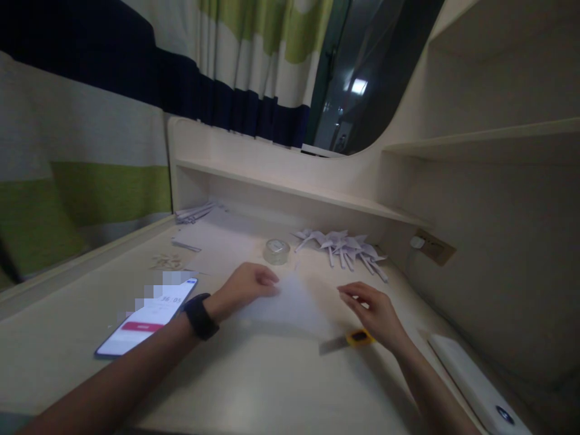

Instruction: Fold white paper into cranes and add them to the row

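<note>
My left hand is closed at the upper left edge of a white sheet of paper, its thumb and fingers pinching it. Right of the sheet, my right hand hovers with thumb and fingertips drawn together; whether anything thin is between them I cannot make out. Below that hand lies a tool with a yellow handle and a flat grey blade. Just beyond the sheet stands a roll of clear tape.
Folded paper pinwheel shapes lie at the back right. Paper sheets and rolled paper sticks sit back left, near small pale pieces. A lit phone is on the left, a white case on the right.
</note>
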### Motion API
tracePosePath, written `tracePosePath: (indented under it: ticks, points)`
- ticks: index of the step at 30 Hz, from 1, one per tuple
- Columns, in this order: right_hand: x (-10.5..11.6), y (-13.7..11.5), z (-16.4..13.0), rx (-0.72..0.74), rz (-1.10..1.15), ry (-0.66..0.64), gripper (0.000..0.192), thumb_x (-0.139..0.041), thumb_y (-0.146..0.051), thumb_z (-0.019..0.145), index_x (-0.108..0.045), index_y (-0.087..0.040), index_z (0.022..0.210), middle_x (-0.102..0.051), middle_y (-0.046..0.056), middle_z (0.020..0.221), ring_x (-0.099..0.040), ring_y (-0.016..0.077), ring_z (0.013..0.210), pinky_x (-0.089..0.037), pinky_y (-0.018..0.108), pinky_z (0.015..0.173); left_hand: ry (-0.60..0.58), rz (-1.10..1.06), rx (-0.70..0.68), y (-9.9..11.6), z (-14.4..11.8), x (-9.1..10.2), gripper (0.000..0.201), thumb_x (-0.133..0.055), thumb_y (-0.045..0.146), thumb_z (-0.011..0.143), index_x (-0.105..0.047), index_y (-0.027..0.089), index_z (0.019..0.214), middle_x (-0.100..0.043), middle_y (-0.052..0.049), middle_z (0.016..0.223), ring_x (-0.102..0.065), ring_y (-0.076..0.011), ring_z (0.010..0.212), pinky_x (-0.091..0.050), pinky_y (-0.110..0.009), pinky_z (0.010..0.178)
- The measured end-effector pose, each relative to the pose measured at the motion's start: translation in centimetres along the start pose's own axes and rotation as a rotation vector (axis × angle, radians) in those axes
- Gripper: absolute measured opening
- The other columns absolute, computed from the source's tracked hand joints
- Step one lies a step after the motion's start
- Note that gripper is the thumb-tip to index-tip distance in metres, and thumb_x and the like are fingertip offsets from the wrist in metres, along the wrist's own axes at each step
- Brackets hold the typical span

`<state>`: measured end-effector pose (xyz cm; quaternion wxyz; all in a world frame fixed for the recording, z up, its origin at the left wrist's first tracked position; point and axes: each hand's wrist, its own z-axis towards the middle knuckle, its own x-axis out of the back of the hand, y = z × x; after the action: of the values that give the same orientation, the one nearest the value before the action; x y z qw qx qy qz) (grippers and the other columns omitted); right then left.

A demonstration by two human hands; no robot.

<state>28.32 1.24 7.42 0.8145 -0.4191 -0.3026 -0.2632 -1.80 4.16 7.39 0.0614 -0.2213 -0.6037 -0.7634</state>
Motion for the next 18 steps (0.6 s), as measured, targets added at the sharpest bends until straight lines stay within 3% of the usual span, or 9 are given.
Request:
tracePosePath:
  ticks: [2,7,12,18]
  points:
    - [-1.7,-2.1,1.6,0.039,-0.005,0.087,0.02,-0.054,-0.031,0.086,-0.069,-0.021,0.093,-0.067,0.007,0.092,-0.062,0.018,0.076,-0.049,0.028,0.063,0.049,-0.02,0.023,-0.1,0.5,-0.6,0.027,-0.075,0.031,0.059,-0.07,0.012,0.077,-0.071,-0.008,0.071,-0.065,-0.0218,0.067,-0.047,-0.029,0.061]
    - [-5.9,-5.3,3.7,0.099,-0.014,0.044,0.031,-0.059,-0.02,0.08,-0.063,-0.022,0.11,-0.063,0.006,0.103,-0.058,0.0124,0.063,-0.049,0.03,0.066,0.072,-0.029,-0.006,-1.5,0.6,-1.4,0.023,-0.073,0.031,0.062,-0.069,0.012,0.075,-0.072,-0.008,0.071,-0.066,-0.0214,0.066,-0.047,-0.029,0.061]
    - [-7.7,-5.8,3.7,0.095,0.036,0.111,0.026,-0.058,-0.016,0.079,-0.065,-0.021,0.104,-0.065,0.005,0.093,-0.058,0.0131,0.063,-0.049,0.029,0.065,0.112,0.032,-0.029,-2.4,0.2,-1.6,0.02,-0.072,0.031,0.064,-0.07,0.014,0.076,-0.072,-0.007,0.073,-0.066,-0.0217,0.068,-0.047,-0.029,0.062]
    - [-8.4,-5.7,3.4,0.076,0.115,0.183,0.04,-0.059,-0.012,0.075,-0.06,-0.024,0.113,-0.06,0.006,0.105,-0.058,0.0119,0.064,-0.052,0.029,0.065,0.125,0.042,-0.056,-2.0,-0.1,-2.1,0.018,-0.07,0.03,0.065,-0.07,0.016,0.076,-0.072,-0.006,0.074,-0.066,-0.0209,0.068,-0.047,-0.029,0.063]
